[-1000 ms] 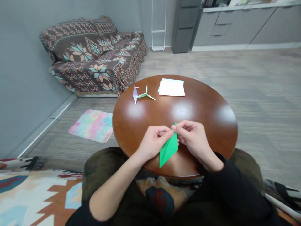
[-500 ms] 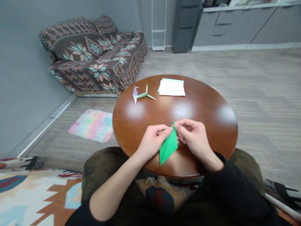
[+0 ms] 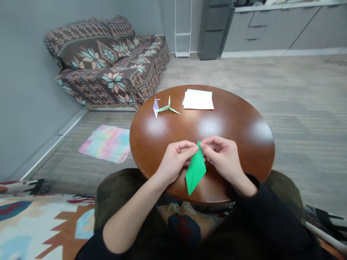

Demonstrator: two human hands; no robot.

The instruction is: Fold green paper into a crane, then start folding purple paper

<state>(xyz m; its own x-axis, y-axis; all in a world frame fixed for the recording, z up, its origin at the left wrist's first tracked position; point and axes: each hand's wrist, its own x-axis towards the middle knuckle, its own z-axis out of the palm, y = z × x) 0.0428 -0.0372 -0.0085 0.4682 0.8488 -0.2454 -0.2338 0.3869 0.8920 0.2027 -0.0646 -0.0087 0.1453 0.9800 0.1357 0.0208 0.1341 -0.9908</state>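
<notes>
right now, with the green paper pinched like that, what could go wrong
The left hand and right hand both grip the green paper near its narrow top tip, so an uneven pull might crease or tear it there.

Its lower point hangs out toward the near edge of the round table, where it could get bent if it knocks the rim.

The fingers partly cover the tip, so a crooked fold could go unnoticed.

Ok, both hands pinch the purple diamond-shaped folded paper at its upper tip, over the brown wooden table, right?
Not purple: the head view shows the folded paper is green. The left hand and right hand do pinch its upper tip, over the table.
</notes>
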